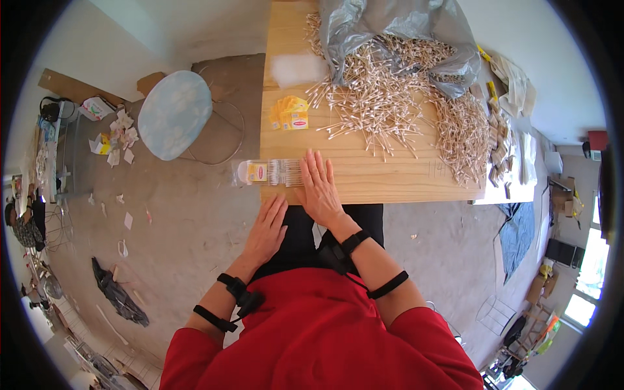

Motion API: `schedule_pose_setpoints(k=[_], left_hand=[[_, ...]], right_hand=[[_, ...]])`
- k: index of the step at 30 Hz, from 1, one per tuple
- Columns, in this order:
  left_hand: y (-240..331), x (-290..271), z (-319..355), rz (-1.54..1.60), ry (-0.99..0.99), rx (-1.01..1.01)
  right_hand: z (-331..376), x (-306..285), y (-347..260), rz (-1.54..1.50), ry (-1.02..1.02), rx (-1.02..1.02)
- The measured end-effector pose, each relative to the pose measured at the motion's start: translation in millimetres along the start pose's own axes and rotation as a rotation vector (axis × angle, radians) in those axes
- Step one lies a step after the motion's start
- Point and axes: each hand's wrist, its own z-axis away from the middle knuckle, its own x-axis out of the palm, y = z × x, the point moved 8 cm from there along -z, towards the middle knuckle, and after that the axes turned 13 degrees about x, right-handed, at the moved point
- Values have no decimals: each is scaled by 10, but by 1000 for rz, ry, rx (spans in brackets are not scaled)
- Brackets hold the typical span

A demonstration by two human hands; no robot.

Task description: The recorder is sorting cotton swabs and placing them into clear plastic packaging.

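Note:
A clear packet of cotton swabs (270, 173) with a yellow label lies at the near left corner of the wooden table (403, 175), partly overhanging its edge. My right hand (320, 185) lies flat on the table, fingers spread, its fingertips at the packet's right end. My left hand (266, 233) rests open below the table edge, on my dark trousers, holding nothing. A big loose heap of wooden-stemmed cotton swabs (390, 97) spreads across the table beyond. A small stack of yellow labels (290, 113) sits left of the heap.
A grey plastic bag (396, 32) lies open at the table's far end over the swabs. A round pale-blue stool (174, 114) stands on the floor to the left. Paper scraps and a dark cloth (117, 292) litter the floor. Cardboard strips (500, 136) line the table's right edge.

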Motion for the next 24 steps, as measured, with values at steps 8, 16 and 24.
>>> schedule_pose_setpoints(k=[8, 16, 24], left_hand=[[-3, 86, -226, -288, -165, -7], [-97, 256, -334, -407, -218, -40], [-76, 55, -315, -310, -144, -133]], right_hand=[[-39, -21, 87, 2, 54, -19], [-73, 150, 98, 193, -23, -86], [-59, 191, 112, 176, -30, -46]])
